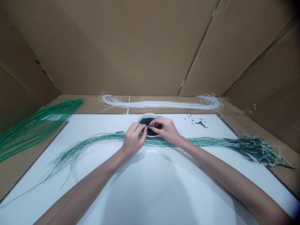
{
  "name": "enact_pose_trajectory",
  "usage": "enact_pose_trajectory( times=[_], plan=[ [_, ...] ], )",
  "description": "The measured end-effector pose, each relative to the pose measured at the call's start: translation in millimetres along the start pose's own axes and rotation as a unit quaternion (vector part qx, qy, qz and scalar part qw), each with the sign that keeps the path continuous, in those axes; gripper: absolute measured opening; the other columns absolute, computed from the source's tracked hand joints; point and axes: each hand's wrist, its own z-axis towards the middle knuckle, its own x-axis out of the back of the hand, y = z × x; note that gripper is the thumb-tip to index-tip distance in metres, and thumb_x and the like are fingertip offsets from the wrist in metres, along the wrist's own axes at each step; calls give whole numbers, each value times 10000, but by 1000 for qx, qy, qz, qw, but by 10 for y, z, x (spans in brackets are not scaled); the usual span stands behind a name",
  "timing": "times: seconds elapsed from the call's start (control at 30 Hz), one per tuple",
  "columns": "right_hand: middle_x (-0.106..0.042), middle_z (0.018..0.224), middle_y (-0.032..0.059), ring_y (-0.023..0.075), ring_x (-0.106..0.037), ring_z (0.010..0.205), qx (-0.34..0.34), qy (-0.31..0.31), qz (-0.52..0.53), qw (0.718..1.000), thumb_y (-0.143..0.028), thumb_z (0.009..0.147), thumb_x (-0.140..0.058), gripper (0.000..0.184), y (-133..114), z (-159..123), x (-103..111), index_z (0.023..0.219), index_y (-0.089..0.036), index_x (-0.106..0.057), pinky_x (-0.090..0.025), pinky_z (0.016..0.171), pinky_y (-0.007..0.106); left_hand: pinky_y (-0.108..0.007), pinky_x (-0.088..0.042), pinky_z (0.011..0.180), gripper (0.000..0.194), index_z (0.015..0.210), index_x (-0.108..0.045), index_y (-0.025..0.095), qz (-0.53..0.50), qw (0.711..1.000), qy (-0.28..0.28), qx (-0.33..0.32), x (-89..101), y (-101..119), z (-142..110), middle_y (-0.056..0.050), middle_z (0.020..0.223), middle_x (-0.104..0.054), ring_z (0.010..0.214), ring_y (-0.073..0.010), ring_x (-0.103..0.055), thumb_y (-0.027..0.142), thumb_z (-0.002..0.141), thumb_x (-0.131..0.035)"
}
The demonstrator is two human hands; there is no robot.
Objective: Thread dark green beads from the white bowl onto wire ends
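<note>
In the head view, the left hand (134, 138) has its grip pinched on a thin strand (147, 126), held over a white bowl (146, 115) of dark green beads (147, 121). The right hand (164, 128) has its grip pressed together at the strand's tip; anything held there is too small to tell. Green-and-white strands (187, 141) cross a white board (154, 187), with loose beads (199, 123) beyond.

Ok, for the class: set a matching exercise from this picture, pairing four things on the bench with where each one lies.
Things:
1. White strands
2. Bright green strands
3. Heaped dark beads
4. Scattered dark beads

Places:
A. Upper right of the white board
B. Inside the white bowl
C. Tan surface behind the board
D. Far left, across the board's corner

Pairs: 1-C, 2-D, 3-B, 4-A
</note>
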Motion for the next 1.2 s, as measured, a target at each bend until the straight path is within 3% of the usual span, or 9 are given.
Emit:
enact_pose_trajectory(
  times=[0.3,0.77,1.2],
  plan=[
    [-563,686,18,116,-515,654,40,10,-34,999,-172,722,-568,60,0,-19,-31,748,-176,-621,-420,605,230,-246,-427,674,93,833,-545,166,-1,1000,-1,-4,2,5,-2,-28,741,-550,702,-121,-495,141,788,-469],
    [-574,696,21,119,-519,655,25,28,2,999,-169,723,-565,58,-51,-23,-11,750,-173,-616,-438,605,243,-248,-424,669,85,802,-551,172,-13,1000,-6,16,13,17,10,-20,724,-550,700,-121,-498,148,789,-471],
    [-595,705,21,127,-534,689,82,32,-61,994,-178,735,-571,52,-18,-31,-32,758,-176,-617,-418,667,273,-235,-426,673,73,795,-553,161,-18,1000,-3,10,15,18,15,-22,733,-557,703,-116,-504,137,778,-486]
  ],
)
